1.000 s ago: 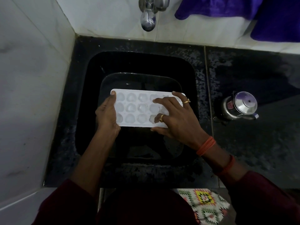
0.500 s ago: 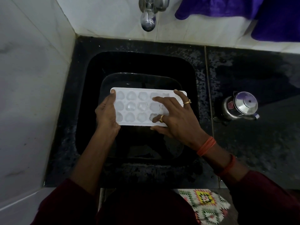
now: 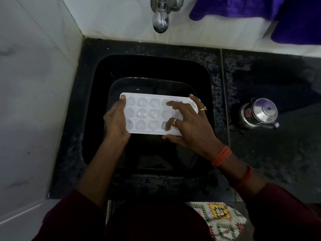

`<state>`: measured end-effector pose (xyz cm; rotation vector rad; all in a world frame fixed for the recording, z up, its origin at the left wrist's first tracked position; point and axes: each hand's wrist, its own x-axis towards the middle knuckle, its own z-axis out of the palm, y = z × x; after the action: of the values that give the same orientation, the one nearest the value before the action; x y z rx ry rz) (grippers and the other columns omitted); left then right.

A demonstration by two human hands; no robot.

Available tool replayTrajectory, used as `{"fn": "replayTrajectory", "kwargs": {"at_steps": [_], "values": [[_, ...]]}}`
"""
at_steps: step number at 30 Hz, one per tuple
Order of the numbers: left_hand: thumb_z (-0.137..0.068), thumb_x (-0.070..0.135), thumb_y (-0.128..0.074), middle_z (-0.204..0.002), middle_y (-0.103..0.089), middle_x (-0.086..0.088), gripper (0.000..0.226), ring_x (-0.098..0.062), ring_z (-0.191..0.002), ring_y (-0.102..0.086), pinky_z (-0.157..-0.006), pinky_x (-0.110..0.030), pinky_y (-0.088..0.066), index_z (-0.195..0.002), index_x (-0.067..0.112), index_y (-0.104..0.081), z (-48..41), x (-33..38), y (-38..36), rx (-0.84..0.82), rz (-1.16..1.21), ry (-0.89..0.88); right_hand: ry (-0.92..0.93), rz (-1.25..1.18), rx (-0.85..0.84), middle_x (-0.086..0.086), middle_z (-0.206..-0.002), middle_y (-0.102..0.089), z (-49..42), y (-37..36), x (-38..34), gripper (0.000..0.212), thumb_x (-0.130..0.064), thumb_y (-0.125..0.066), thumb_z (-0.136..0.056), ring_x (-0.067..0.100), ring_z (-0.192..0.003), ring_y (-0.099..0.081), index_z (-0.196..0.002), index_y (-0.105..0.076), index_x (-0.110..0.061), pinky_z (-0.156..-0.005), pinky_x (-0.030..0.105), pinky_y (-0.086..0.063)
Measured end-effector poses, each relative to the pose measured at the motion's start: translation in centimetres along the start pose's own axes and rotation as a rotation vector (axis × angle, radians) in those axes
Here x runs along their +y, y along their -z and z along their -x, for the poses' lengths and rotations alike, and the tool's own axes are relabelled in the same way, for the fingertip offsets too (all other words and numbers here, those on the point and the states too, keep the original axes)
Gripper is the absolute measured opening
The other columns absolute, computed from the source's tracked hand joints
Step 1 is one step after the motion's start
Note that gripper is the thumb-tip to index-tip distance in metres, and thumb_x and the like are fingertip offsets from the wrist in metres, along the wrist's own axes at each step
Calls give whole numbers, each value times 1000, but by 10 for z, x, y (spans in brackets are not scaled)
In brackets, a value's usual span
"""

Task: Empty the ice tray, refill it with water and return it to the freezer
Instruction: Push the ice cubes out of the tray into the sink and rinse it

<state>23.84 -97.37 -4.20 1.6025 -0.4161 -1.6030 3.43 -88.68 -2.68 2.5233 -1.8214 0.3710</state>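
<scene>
White plastic ice tray (image 3: 149, 115) is hanging level over the dark basin (image 3: 152, 80) inside the sink (image 3: 201, 75), its long axis running left to right. Left grip (image 3: 116, 119) is clamping the left short end. Right grip (image 3: 189, 126) is pinching the right end, fingers (image 3: 173, 104) digging into the cells there, seemingly loosening cubes.

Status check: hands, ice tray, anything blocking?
Left hand grips left end of ice tray. Right hand holds right end, fingers pressing cells. Tray over sink, ice apparently inside. Nothing blocking.

Dim, soft focus, wide-angle edge distortion
</scene>
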Motion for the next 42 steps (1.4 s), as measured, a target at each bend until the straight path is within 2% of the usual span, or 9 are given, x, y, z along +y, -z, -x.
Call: {"fn": "replayTrajectory", "kwargs": {"at_steps": [5, 7, 12, 18, 24, 27, 33, 39, 42], "values": [[-94, 39, -70, -109, -77, -12, 25, -33, -95, -76, -75, -51, -64, -99, 14, -74, 0, -1, 0, -4, 13, 2, 61, -10, -56, 10, -150, -45, -4, 1, -4, 38, -53, -66, -88, 25, -131, -52, -119, -65, -31, -123, 57, -12], [-94, 39, -70, -109, -77, -13, 24, -33, -95, -76, -75, -51, -64, -98, 15, -74, 1, -1, -1, -3, 10, -2, 95, 7, -99, 12, -154, -41, -6, 1, -8, 37, -49, -63, -88, 25, -133, -48, -122, -65, -33, -122, 58, -14], [-95, 38, -70, -109, -77, -14, 26, -35, -98, -75, -81, -55, -62, -98, 13, -74, 4, -1, -4, 1, 9, 3, 116, 18, -173, 13, -158, -36, -10, 1, -15, 36, -48, -50, -87, 27, -136, -45, -113, -70, -34, -124, 55, -10], [-95, 38, -69, -107, -77, -12, 23, -33, -95, -76, -73, -48, -65, -95, 15, -73, 3, 1, -3, 8, 15, 5, 127, 76, -167, 13, -158, -36, -11, 4, -13, 33, -46, -54, -88, 26, -134, -48, -115, -69, -35, -123, 58, -10], [-95, 38, -70, -105, -78, -13, 26, -33, -92, -77, -71, -47, -65, -99, 12, -74, 3, -1, -4, -4, 11, 2, 123, 55, -99, 15, -153, -44, -10, 4, -19, 29, -41, -55, -88, 27, -127, -55, -108, -71, -29, -122, 60, -12], [-94, 39, -70, -102, -79, -11, 26, -32, -89, -77, -69, -45, -64, -98, 13, -75, 4, -3, -5, -2, 3, 6, 128, 63, -126, 15, -155, -41, -10, 4, -20, 29, -40, -58, -85, 27, -129, -53, -110, -68, -31, -122, 61, -10], [-94, 38, -71, -104, -78, -12, 26, -31, -89, -77, -69, -45, -65, -98, 13, -75, 5, -2, -6, 5, 4, 11, 99, 121, -116, 14, -154, -43, -9, 7, -20, 40, -53, -40, -93, 30, -133, -50, -109, -70, -31, -121, 63, -1], [-94, 39, -70, -102, -78, -11, 27, -30, -88, -77, -67, -42, -65, -100, 13, -75, 7, -3, -6, 2, -5, 18, 125, 108, -100, 13, -154, -43, -10, 6, -18, 28, -54, -57, -89, 29, -133, -51, -104, -70, -33, -121, 64, 0], [-95, 39, -70, -102, -78, -11, 27, -30, -87, -77, -67, -43, -65, -99, 14, -75, 7, -3, -6, 1, -10, 17, 124, 128, -97, 13, -155, -42, -9, 7, -17, 32, -55, -55, -90, 29, -134, -49, -110, -70, -35, -121, 63, 3]]}}
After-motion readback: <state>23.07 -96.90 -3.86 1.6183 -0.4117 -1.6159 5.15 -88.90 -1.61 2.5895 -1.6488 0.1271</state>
